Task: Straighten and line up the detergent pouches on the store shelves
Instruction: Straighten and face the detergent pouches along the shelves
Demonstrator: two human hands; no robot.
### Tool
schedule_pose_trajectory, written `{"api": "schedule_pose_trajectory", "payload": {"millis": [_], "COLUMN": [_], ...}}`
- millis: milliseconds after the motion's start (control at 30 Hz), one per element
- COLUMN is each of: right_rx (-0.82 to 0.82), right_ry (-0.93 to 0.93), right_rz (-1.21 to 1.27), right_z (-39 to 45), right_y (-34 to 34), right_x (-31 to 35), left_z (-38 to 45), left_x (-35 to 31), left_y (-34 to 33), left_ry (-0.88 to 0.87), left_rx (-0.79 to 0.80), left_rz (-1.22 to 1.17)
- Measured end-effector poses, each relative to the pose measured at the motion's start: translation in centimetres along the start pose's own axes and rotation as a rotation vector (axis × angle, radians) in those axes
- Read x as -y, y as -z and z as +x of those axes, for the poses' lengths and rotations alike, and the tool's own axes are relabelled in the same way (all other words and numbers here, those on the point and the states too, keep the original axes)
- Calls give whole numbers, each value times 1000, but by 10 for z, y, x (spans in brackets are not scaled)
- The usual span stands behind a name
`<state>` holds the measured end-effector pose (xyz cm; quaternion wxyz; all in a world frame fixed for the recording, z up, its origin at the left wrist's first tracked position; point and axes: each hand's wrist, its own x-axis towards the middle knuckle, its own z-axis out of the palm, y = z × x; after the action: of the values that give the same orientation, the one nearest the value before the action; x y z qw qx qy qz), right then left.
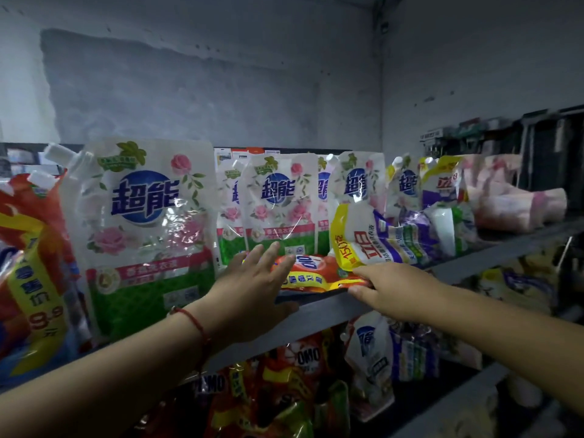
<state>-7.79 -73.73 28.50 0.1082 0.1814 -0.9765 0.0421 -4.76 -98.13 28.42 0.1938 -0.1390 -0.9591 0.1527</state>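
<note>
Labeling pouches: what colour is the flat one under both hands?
Orange-red with yellow trim, the flat pouch lying on the shelf edge; head view.

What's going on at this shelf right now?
A person is tidying detergent pouches. An orange OMO pouch lies flat at the front edge of the shelf. The right hand pinches its near edge, while the left hand rests open against its other end. White floral pouches stand upright behind.

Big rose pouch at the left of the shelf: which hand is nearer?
Left. The left hand lies open just right of the big rose pouch; the right hand is farther right, pinching the orange pouch.
</note>
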Motion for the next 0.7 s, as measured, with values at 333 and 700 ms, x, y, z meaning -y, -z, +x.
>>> {"api": "schedule_pose_trajectory", "payload": {"millis": [333,700], "right_rx": [264,185], "right_ry": [-213,53], "right_rz": [660,309], "right_z": [60,70], "right_y": [1,-4], "right_x": [-35,-31], "left_z": [52,22], "left_x": [-9,-18], "left_y": [-5,2], "left_ry": [112,287], "left_rx": [128,46], "left_rz": [-93,32]}}
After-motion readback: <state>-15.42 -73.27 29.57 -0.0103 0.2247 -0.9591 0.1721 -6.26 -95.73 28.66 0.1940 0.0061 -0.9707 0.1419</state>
